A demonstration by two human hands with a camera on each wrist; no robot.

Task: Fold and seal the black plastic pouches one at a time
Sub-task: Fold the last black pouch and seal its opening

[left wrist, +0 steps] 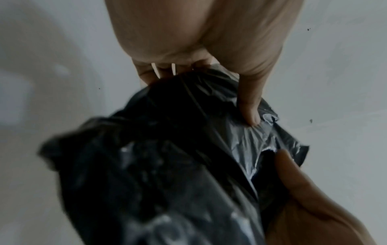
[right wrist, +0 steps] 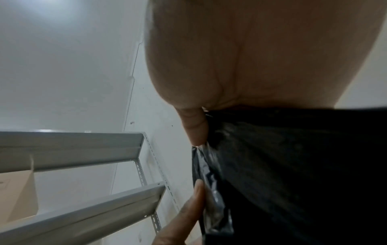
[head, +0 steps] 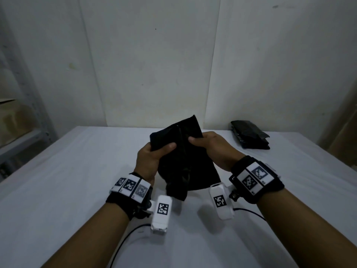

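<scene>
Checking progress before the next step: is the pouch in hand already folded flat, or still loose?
Still loose. The black pouch hangs crumpled above the table, gripped near its top by the left hand and right hand.

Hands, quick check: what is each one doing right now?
Left hand: pinches the crinkled black plastic pouch, thumb on top.
Right hand: grips the same pouch's upper right edge.

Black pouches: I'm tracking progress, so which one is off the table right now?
The black pouch gripped by the left hand and right hand; the others lie stacked at the table's far right.
</scene>
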